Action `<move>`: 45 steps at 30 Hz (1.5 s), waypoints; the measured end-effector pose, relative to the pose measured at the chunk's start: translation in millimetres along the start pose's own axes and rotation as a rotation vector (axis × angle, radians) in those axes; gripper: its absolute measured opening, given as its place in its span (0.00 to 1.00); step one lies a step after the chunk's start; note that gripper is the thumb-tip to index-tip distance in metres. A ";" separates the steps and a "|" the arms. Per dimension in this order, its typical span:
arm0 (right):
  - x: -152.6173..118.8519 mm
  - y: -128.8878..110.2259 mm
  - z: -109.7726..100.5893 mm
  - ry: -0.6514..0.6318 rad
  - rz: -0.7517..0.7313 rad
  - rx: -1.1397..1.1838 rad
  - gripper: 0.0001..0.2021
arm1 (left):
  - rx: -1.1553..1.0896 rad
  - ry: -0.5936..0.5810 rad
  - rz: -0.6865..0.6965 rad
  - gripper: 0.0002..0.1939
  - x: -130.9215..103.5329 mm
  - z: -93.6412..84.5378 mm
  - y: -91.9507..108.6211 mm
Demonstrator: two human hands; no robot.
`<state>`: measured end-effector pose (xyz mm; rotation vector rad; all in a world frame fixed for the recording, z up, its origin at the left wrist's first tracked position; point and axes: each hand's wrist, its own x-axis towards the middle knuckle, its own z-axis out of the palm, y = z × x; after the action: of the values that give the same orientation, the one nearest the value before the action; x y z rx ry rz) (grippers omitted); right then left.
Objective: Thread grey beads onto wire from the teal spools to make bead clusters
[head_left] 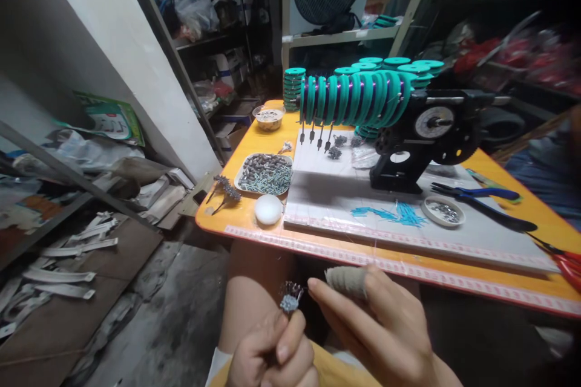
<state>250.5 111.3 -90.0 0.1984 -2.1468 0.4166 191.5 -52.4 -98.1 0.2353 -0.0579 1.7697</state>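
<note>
My left hand (275, 347) is closed in front of my lap, thumb and index finger pinching a small bundle of grey-tipped pieces (289, 302). Dark thin metal ends fan out from the bundle's top. Just to the right is my right hand (381, 323), its fingers stretched out and apart. One of its fingers wears a grey ribbed wrap (347, 281). The tip of another finger is close beside the bundle; whether it touches a thin strand there, I cannot make out.
On the yellow table (218, 211) stand a tray of small grey and teal parts (265, 174), a white round lid (269, 210) and a black winding stand (403, 157) with green spools (363, 97). Blue strips (394, 213), a dish (443, 211) and pliers (485, 193) lie right.
</note>
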 end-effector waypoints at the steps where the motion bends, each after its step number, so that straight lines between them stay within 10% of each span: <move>1: 0.4 -0.1 -0.8 0.007 0.025 -0.009 0.09 | 0.005 -0.027 0.004 0.18 -0.5 -3.0 -0.8; 31: 13.3 1.0 -21.6 -0.094 -0.114 0.001 0.16 | 0.146 -0.174 0.002 0.20 -9.7 -19.3 1.8; 45: 6.9 -2.3 -0.7 0.042 -0.045 0.116 0.08 | 0.426 0.444 0.010 0.15 -7.0 0.1 -2.8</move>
<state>247.8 109.5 -83.5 0.3004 -2.0743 0.5157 195.6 -58.5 -99.6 0.1408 0.6415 1.7934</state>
